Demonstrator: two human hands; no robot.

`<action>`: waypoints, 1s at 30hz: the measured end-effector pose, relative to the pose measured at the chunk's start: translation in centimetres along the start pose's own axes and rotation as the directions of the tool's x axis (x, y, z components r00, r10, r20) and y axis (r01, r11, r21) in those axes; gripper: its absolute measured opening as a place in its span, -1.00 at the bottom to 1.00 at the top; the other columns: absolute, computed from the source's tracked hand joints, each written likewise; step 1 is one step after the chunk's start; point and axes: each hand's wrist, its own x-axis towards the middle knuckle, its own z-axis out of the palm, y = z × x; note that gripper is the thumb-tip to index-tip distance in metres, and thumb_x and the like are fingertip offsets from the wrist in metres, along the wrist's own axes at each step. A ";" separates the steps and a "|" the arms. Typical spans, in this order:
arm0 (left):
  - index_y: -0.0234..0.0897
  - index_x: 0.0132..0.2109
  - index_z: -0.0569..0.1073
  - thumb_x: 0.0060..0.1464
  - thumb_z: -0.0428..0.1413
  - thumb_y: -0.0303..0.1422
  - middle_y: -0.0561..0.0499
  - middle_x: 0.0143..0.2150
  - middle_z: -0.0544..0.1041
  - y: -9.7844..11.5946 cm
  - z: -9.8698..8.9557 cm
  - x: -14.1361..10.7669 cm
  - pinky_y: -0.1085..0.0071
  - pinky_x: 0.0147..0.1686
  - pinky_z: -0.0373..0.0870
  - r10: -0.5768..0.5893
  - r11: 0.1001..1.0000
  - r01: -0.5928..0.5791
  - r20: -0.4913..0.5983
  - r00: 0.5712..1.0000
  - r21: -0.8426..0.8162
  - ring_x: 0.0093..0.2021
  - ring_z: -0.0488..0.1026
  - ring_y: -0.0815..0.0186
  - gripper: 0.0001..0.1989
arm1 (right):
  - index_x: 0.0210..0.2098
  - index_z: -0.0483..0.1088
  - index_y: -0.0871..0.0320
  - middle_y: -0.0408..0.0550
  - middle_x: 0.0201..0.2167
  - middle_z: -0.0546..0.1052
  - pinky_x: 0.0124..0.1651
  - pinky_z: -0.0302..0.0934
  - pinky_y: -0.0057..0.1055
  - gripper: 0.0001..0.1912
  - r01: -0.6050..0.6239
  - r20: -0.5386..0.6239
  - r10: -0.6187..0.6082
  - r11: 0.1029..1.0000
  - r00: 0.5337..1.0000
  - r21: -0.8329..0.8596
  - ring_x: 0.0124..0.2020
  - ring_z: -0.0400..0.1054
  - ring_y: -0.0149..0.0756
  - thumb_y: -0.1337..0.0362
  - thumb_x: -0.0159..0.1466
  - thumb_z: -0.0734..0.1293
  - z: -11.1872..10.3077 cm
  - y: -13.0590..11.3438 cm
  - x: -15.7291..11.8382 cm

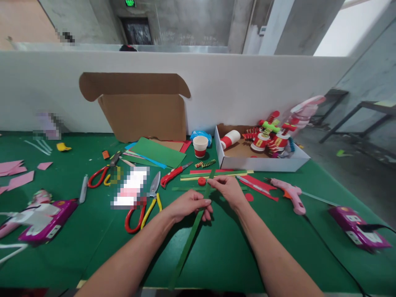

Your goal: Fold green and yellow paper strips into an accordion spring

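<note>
A long green paper strip (189, 243) runs between my hands, slanting from the table's front edge up toward the back. My left hand (192, 205) pinches it near the middle, thumb on top. Closer to its far end, the fingertips of my right hand (227, 189) are closed on the same strip. A small red disc-shaped roll (201, 181) lies just left of my right fingertips. Beyond it are flat red, green and yellow strips (222, 173) and folded paper springs (206, 163). A red paper circle (249, 197) rests by my right wrist.
Scissors (151, 204) and a red utility knife (173, 176) lie to the left. On the right are a pink glue gun (289, 193) and a purple power strip (359, 229). A paper cup (200, 146) and white box (262, 164) holding cup figures stand behind.
</note>
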 end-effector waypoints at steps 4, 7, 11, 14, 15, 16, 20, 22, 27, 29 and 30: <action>-0.42 -0.44 0.55 -0.05 0.20 -0.03 -0.12 -0.54 0.56 0.1 0.2 -0.3 0.43 -0.46 0.27 -0.019 1.000 0.019 0.057 0.998 0.014 -0.57 0.42 0.36 -0.55 | -0.63 0.44 0.18 -0.18 -0.65 0.40 -0.42 0.07 -0.43 -0.61 0.020 -0.089 -0.019 1.000 0.996 0.005 -0.54 0.17 -0.42 -0.04 -0.07 0.47 -1.2 -0.1 0.5; -0.43 -0.44 0.55 -0.05 0.20 -0.05 -0.13 -0.53 0.57 0.3 0.2 -0.5 0.43 -0.46 0.26 -0.027 0.999 0.024 0.079 0.997 0.032 -0.57 0.43 0.36 -0.57 | -0.60 0.46 0.18 -0.16 -0.63 0.42 -0.40 0.12 -0.42 -0.59 0.054 -0.169 -0.045 0.997 0.985 0.047 -0.53 0.20 -0.40 -0.07 -0.09 0.48 -1.6 0.3 1.1; -0.43 -0.45 0.54 -0.06 0.21 -0.04 -0.13 -0.53 0.56 0.2 0.0 -0.3 0.46 -0.51 0.20 -0.025 0.999 0.024 0.042 0.999 0.022 -0.56 0.43 0.37 -0.56 | -0.56 0.47 0.15 -0.15 -0.60 0.45 -0.38 0.17 -0.44 -0.53 0.097 -0.322 -0.026 0.973 0.946 0.209 -0.51 0.26 -0.40 -0.16 -0.10 0.46 -1.8 0.9 1.7; -0.41 -0.42 0.52 -0.09 0.21 0.00 -0.11 -0.52 0.57 0.1 -0.1 0.1 0.49 -0.57 0.11 0.001 1.000 -0.004 -0.086 0.996 -0.027 -0.57 0.42 0.38 -0.54 | -0.57 0.47 0.16 -0.13 -0.61 0.44 -0.49 0.12 -0.47 -0.46 0.005 -0.203 0.044 0.972 0.978 0.236 -0.58 0.22 -0.44 -0.24 -0.03 0.37 -1.2 0.8 1.4; -0.40 -0.41 0.52 -0.10 0.21 0.01 -0.10 -0.52 0.56 0.0 -0.1 0.2 0.49 -0.58 0.11 0.007 0.999 -0.013 -0.116 0.993 -0.044 -0.57 0.42 0.38 -0.53 | -0.55 0.48 0.17 -0.12 -0.61 0.43 -0.55 0.06 -0.48 -0.44 -0.051 -0.108 0.076 0.974 0.991 0.222 -0.61 0.18 -0.46 -0.26 0.00 0.34 -0.8 0.7 1.1; -0.40 -0.40 0.51 -0.11 0.22 0.02 -0.10 -0.52 0.56 0.0 -0.2 0.3 0.49 -0.58 0.10 0.014 0.998 -0.022 -0.137 0.991 -0.057 -0.57 0.42 0.38 -0.53 | -0.52 0.49 0.18 -0.13 -0.62 0.43 -0.60 -0.01 -0.49 -0.43 -0.108 -0.001 0.111 0.974 0.994 0.200 -0.65 0.14 -0.48 -0.26 0.03 0.32 -0.3 0.6 0.8; -0.41 -0.41 0.51 -0.12 0.23 0.00 -0.09 -0.53 0.55 -0.2 -0.1 0.5 0.49 -0.59 0.07 0.021 0.998 -0.029 -0.132 0.991 -0.058 -0.58 0.42 0.38 -0.53 | -0.54 0.44 0.19 -0.22 -0.73 0.30 -0.61 -0.14 -0.49 -0.52 -0.168 0.255 0.137 0.980 0.957 0.104 -0.69 0.06 -0.50 -0.16 -0.03 0.43 1.3 0.4 -0.6; -0.41 -0.42 0.51 -0.11 0.23 -0.02 -0.10 -0.54 0.55 -0.2 -0.1 0.5 0.49 -0.58 0.06 0.004 0.999 -0.009 -0.105 0.995 -0.053 -0.58 0.42 0.37 -0.55 | -0.60 0.41 0.19 -0.23 -0.73 0.29 -0.58 -0.11 -0.48 -0.54 -0.104 0.212 0.087 0.992 0.973 0.070 -0.66 0.07 -0.49 -0.12 -0.07 0.46 1.6 0.5 -0.8; -0.42 -0.43 0.52 -0.07 0.20 -0.07 -0.11 -0.54 0.56 -0.2 -0.1 0.2 0.48 -0.58 0.00 -0.021 1.000 0.020 -0.074 0.997 -0.018 -0.57 0.42 0.38 -0.59 | -0.71 0.33 0.17 -0.24 -0.76 0.23 -0.56 -0.09 -0.44 -0.51 0.010 0.083 -0.004 0.997 0.997 -0.079 -0.66 0.03 -0.48 -0.13 -0.04 0.43 0.6 0.6 -0.1; -0.42 -0.43 0.53 -0.06 0.19 -0.08 -0.11 -0.54 0.56 -0.1 -0.1 0.1 0.48 -0.58 -0.02 -0.028 1.000 0.028 -0.050 0.998 0.003 -0.57 0.42 0.39 -0.60 | -0.74 0.28 0.15 -0.24 -0.77 0.22 -0.55 -0.08 -0.43 -0.49 0.035 0.047 -0.030 0.993 0.998 -0.110 -0.66 0.02 -0.48 -0.13 -0.01 0.42 -0.1 0.5 0.2; -0.42 -0.43 0.53 -0.06 0.18 -0.08 -0.11 -0.54 0.56 -0.1 -0.1 0.1 0.48 -0.58 -0.02 -0.033 0.999 0.033 -0.034 0.999 0.011 -0.57 0.42 0.39 -0.60 | -0.75 0.26 0.15 -0.24 -0.77 0.21 -0.55 -0.08 -0.43 -0.48 0.042 0.026 -0.039 0.992 0.999 -0.116 -0.66 0.01 -0.48 -0.13 0.00 0.41 -0.4 0.5 0.3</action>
